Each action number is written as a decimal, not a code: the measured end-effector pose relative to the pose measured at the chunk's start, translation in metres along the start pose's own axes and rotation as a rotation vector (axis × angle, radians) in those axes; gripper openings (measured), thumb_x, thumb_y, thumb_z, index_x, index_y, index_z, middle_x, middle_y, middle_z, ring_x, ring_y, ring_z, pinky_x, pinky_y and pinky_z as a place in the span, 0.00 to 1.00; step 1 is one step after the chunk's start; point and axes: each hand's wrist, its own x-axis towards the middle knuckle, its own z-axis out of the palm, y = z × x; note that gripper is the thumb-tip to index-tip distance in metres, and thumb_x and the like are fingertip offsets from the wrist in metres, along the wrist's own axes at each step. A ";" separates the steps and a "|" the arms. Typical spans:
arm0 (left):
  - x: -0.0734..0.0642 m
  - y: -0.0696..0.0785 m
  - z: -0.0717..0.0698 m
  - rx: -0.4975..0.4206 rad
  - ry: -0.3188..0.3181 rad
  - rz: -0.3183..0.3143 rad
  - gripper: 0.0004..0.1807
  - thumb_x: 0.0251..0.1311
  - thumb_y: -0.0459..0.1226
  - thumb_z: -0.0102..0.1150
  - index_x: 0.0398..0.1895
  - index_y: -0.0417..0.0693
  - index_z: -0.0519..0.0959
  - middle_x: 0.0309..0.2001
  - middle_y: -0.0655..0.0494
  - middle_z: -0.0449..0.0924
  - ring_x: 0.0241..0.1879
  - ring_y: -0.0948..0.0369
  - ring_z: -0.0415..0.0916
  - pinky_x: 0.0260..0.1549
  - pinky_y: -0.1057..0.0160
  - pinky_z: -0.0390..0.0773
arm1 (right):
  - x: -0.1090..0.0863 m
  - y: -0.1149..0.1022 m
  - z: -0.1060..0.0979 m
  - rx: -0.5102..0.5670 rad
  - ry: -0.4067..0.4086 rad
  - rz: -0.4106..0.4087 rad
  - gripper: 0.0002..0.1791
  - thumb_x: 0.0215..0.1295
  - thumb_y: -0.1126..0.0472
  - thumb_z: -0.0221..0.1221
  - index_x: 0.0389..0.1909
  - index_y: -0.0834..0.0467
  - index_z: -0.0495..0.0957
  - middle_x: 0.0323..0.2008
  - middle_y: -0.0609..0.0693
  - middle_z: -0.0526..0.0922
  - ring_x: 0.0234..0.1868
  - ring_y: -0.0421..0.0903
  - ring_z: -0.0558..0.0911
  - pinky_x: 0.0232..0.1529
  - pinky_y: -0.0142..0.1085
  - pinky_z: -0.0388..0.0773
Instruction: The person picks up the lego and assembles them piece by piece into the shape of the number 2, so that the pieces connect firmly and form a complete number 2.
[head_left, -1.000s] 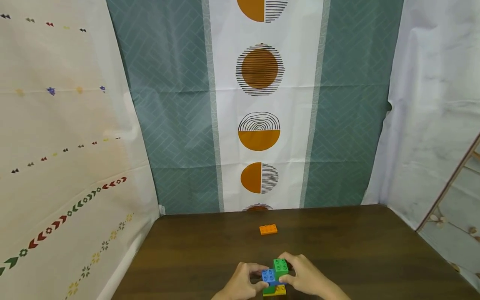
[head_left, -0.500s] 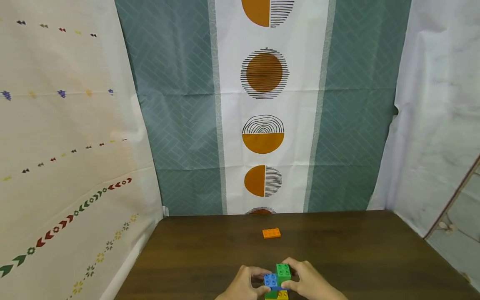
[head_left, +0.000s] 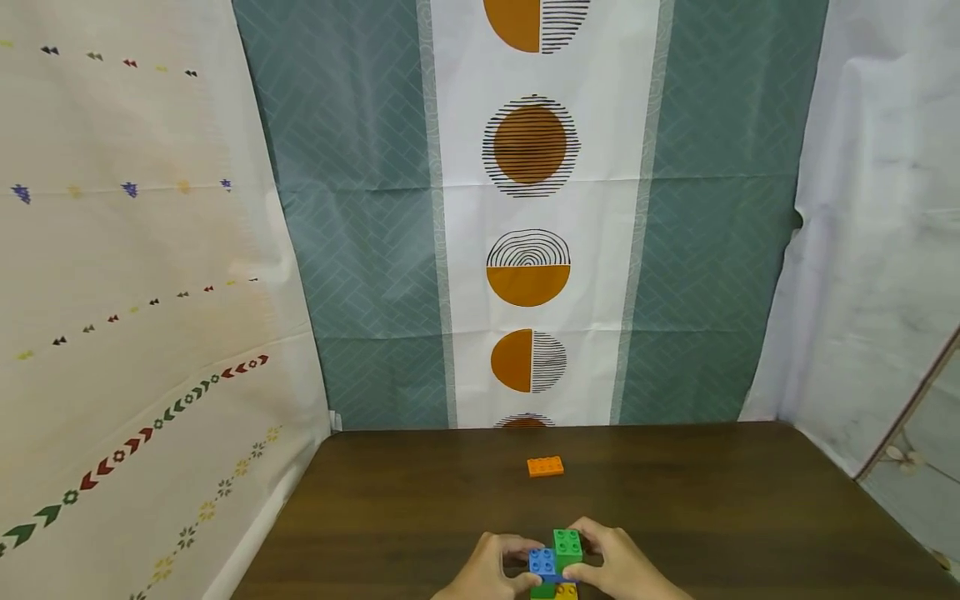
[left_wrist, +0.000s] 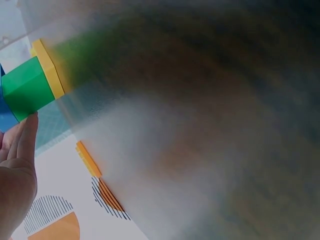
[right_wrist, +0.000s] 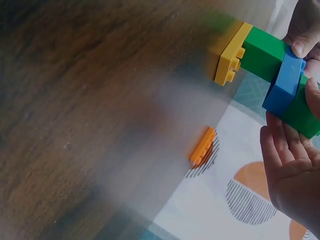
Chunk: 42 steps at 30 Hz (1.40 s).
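A stack of toy building bricks stands on the dark table near its front. At the bottom lies a flat yellow brick [head_left: 567,592], with a lower green brick [right_wrist: 261,52] on one end. Across that sits a blue brick [head_left: 542,562]. An upper green brick [head_left: 567,546] tops the blue brick's right end. My left hand [head_left: 491,567] pinches the blue brick's left end between thumb and fingers. From the other side, my right hand [head_left: 613,562] grips the upper green brick, its thumb in front and fingers behind; fingertips also reach the blue brick's edge in the right wrist view.
A flat orange brick [head_left: 545,467] lies alone farther back on the brown wooden table [head_left: 405,500]. Behind the table hangs a patterned cloth [head_left: 360,250]. More cloth hangs along the left and right sides.
The head view has shifted slightly, so the table and stack appear a little lower and farther right. Both hands keep their hold on the bricks, with hardly any visible movement.
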 end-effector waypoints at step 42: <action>0.000 0.005 0.001 0.089 0.005 -0.008 0.18 0.60 0.36 0.64 0.52 0.38 0.81 0.44 0.53 0.86 0.42 0.72 0.81 0.41 0.72 0.81 | 0.016 0.018 -0.038 -0.157 -0.023 0.064 0.33 0.59 0.58 0.67 0.60 0.72 0.71 0.60 0.72 0.74 0.60 0.76 0.70 0.52 0.70 0.68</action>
